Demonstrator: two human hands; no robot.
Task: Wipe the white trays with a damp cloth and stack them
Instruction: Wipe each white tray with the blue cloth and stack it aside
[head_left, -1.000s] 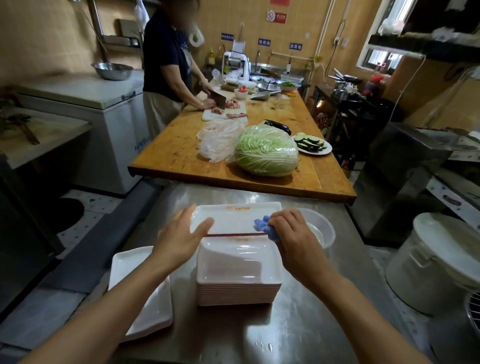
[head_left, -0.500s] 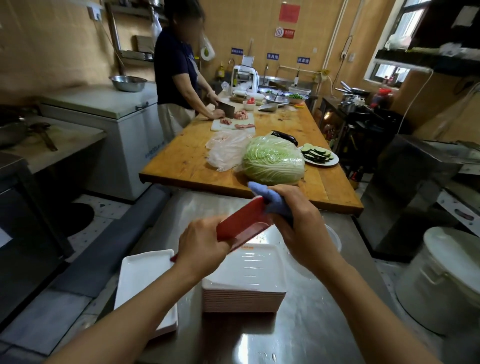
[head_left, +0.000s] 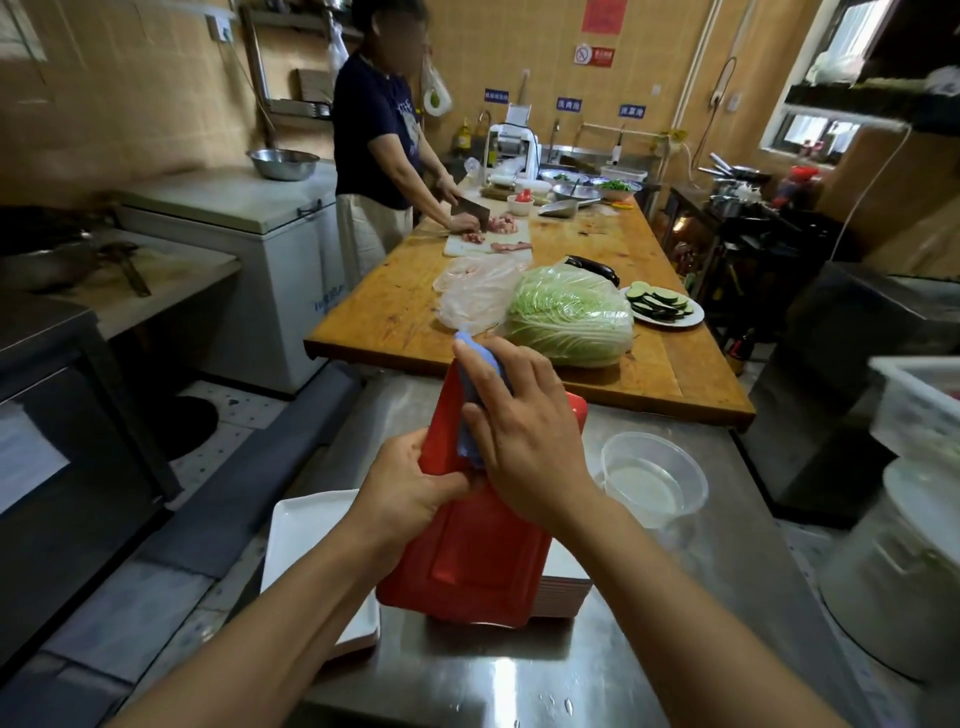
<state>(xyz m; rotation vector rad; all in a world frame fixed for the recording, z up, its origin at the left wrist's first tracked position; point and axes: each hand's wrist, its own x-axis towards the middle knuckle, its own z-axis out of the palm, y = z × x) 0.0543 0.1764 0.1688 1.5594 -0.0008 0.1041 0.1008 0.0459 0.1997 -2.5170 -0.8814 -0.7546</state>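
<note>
Left hand (head_left: 402, 491) grips the tray (head_left: 478, 551) red-side-up above the stack (head_left: 563, 582); right hand (head_left: 519, 441) presses the blue cloth (head_left: 480, 374) on it.

The tray (head_left: 470, 561), held upright, shows a red underside of smooth, glossy moulded plastic. Against its upper part lies a blue cloth (head_left: 480, 366), soft and matt. Behind the tray, a stack of trays (head_left: 563, 587) presents white, smooth plastic rims; to the tray's left, a white tray (head_left: 306, 540) has a satin sheen. All rest on a steel counter (head_left: 519, 675), brushed metal with bright reflections and scattered water droplets. To the tray's right stands a clear plastic bowl (head_left: 654, 480), translucent and glossy. Beyond the tray, a wooden table (head_left: 623, 260) is matt, worn and stained, bearing a thin, crinkled, shiny plastic bag (head_left: 475, 291).
</note>
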